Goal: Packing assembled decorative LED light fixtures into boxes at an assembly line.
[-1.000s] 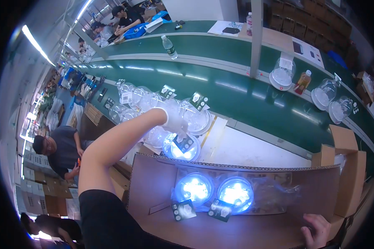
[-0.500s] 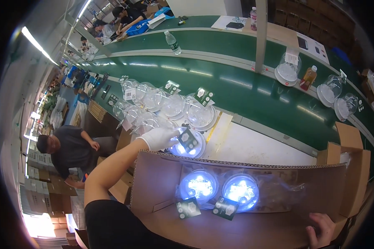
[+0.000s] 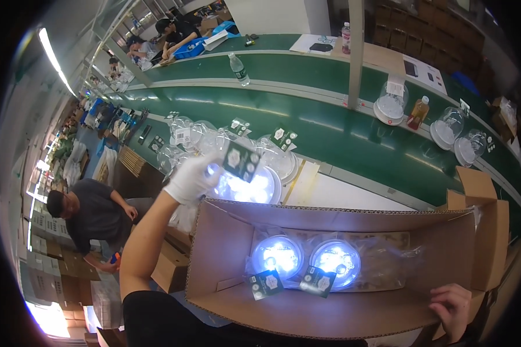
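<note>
My left hand (image 3: 194, 176), in a white glove, grips a lit clear dome lamp (image 3: 243, 186) by its left side, just beyond the far wall of an open cardboard box (image 3: 336, 214). A dark green card tag (image 3: 241, 162) hangs on that lamp. Inside the box, two more glowing dome lamps, a left one (image 3: 277, 254) and a right one (image 3: 334, 261), lie side by side in clear plastic, each with a green tag. My bare right hand (image 3: 450, 306) curls its fingers over the box's near right rim.
Several unlit clear domes (image 3: 205, 136) crowd the white table beyond the box. Behind them runs a green conveyor (image 3: 307, 115) with a metal post (image 3: 356, 58), a water bottle (image 3: 238, 69) and more domes (image 3: 391, 104). A person (image 3: 95, 208) is at the left, near cartons.
My left hand has raised the lit lamp off the white table and brought it closer. On the box rim, my right hand's fingers have drawn together. The box has tilted slightly.
</note>
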